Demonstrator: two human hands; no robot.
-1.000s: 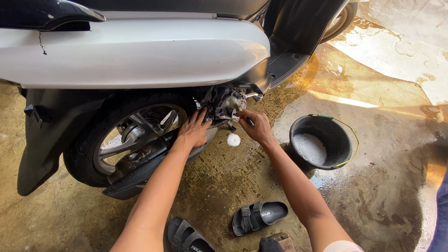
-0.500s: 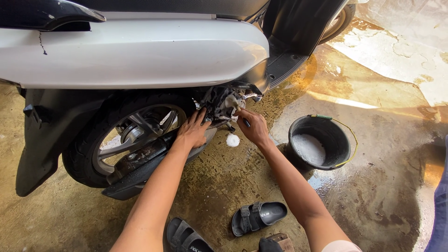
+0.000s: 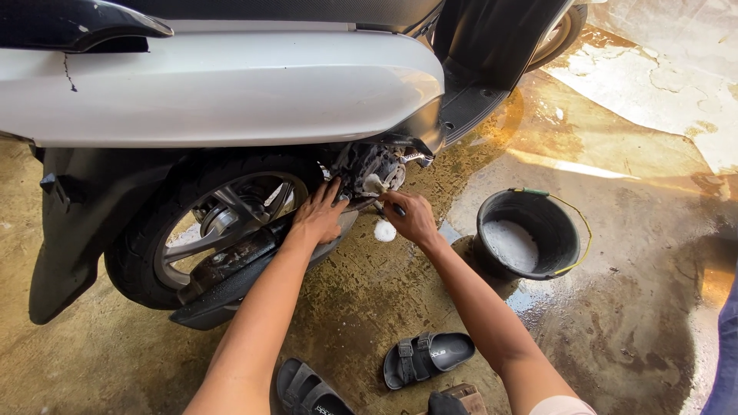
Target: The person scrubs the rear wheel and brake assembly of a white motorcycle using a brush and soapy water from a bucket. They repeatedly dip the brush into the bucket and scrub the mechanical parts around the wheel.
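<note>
Left hand (image 3: 319, 217) lies spread flat against the scooter's engine casing (image 3: 369, 170) beside the rear wheel (image 3: 207, 230); right hand (image 3: 411, 217) is closed around a small brush (image 3: 377, 184), its soapy head in the engine parts. Best done, I'd say, in short strokes into the recesses, with the left hand bracing. The black bucket (image 3: 530, 238) of suds stands near on the wet floor (image 3: 615, 154), right of that hand, for re-dipping once the foam thins.

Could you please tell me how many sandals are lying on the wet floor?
2: one black sandal below the right forearm, another at the bottom edge, partly cut off. More may lie out of view.
</note>
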